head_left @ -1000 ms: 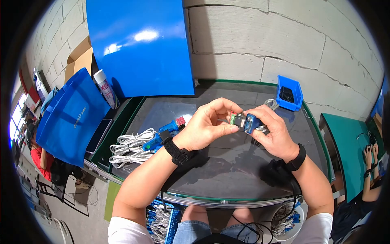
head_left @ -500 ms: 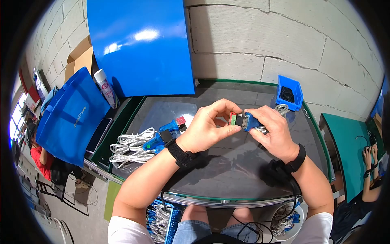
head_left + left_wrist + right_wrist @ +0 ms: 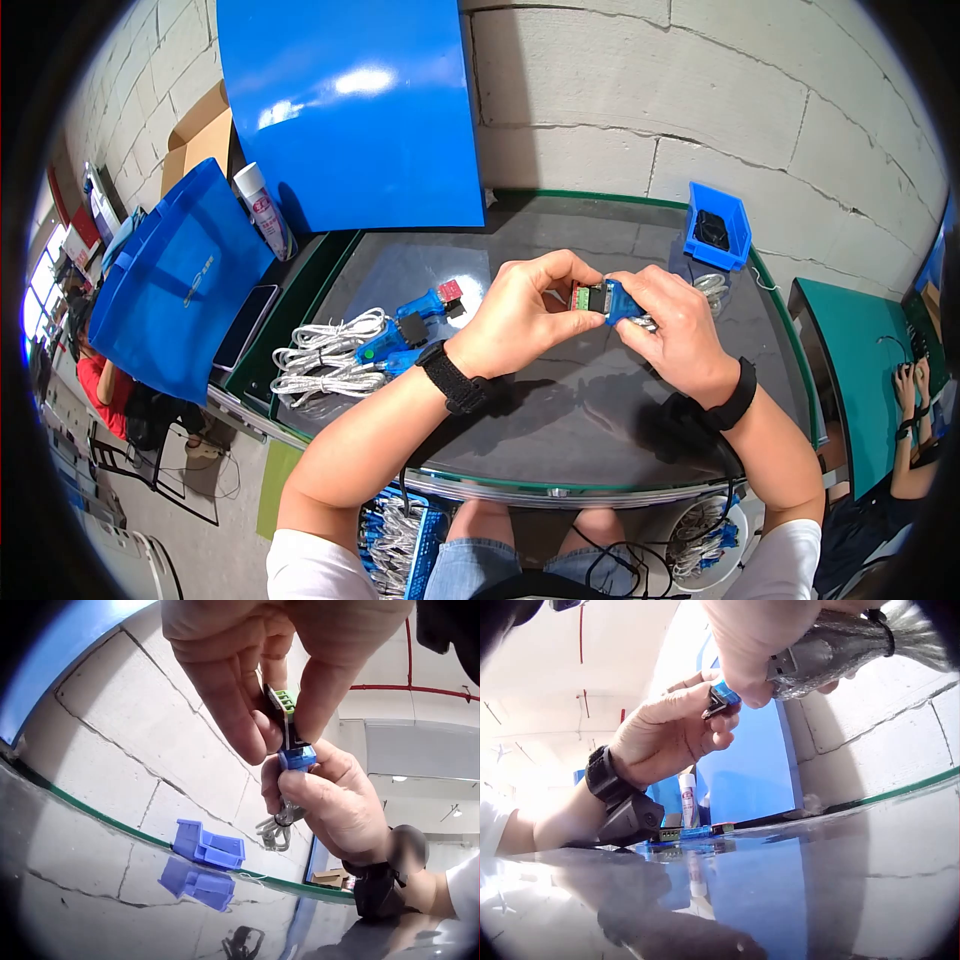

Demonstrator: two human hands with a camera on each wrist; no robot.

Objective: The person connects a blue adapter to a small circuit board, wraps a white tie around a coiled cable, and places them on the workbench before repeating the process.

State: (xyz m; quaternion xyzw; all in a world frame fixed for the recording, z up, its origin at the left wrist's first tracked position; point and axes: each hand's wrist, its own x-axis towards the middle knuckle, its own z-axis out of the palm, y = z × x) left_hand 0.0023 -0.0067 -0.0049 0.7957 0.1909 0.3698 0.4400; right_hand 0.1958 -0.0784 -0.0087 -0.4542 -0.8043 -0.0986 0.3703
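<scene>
Above the dark table, the left hand [image 3: 525,312] pinches a small black adapter with a green terminal block [image 3: 583,298] between thumb and fingers. The right hand [image 3: 676,318] grips a blue connector [image 3: 622,301], which meets the adapter end to end. In the left wrist view the green terminal block [image 3: 286,700] stands above the blue connector [image 3: 298,757]. The right wrist view shows a bundled clear-grey cable [image 3: 817,660] with a USB plug [image 3: 783,663] under the right hand [image 3: 761,634]. Whether the connectors are fully seated cannot be told.
Coiled cables [image 3: 325,358] with blue connectors [image 3: 425,304] lie at the table's left. A blue bin [image 3: 718,228] stands at the back right, a spray can [image 3: 266,212] at the back left. Below the front edge are a blue basket [image 3: 428,545] and a white bucket [image 3: 735,560] of cables.
The blue connector has moved left against the black adapter, closing the gap seen a second ago. Both hands keep their grip. The head view has shifted slightly.
</scene>
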